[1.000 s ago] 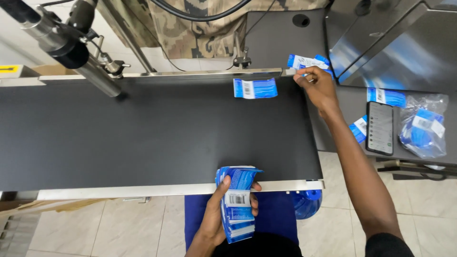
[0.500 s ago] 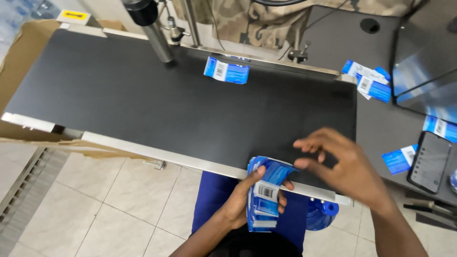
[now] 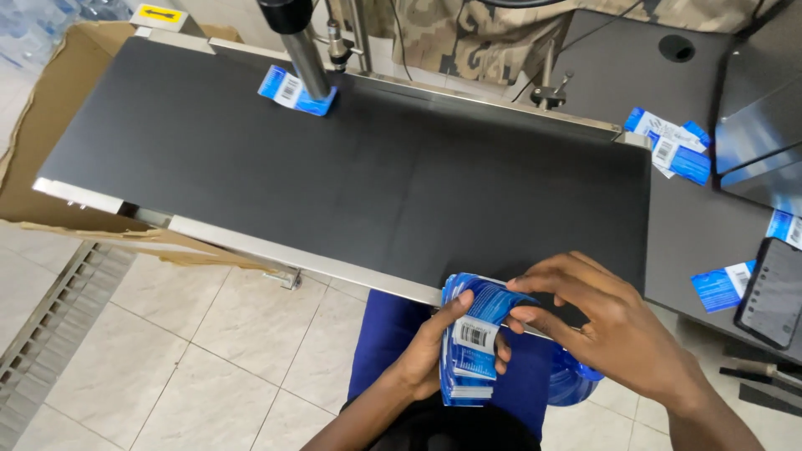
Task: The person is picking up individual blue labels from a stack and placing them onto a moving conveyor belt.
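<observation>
My left hand [image 3: 434,347] grips a thick stack of blue and white flat labels [image 3: 469,351] at the near edge of the black conveyor belt [image 3: 334,167]. My right hand [image 3: 606,321] reaches in from the right, its fingers pinching the top label of that stack. One blue label [image 3: 295,90] lies on the belt at the far side, under a metal cylinder [image 3: 301,42] that hangs over the belt.
On a grey table to the right lie a few loose blue labels [image 3: 672,146], another label [image 3: 723,286] and a black phone [image 3: 773,292]. An open cardboard box [image 3: 38,125] stands at the belt's left end. A steel cabinet [image 3: 760,125] fills the far right. Tiled floor lies below.
The label on the belt has travelled left to the metal cylinder. My right hand came back from the far right and now pinches the top label of the stack. The view shifted left.
</observation>
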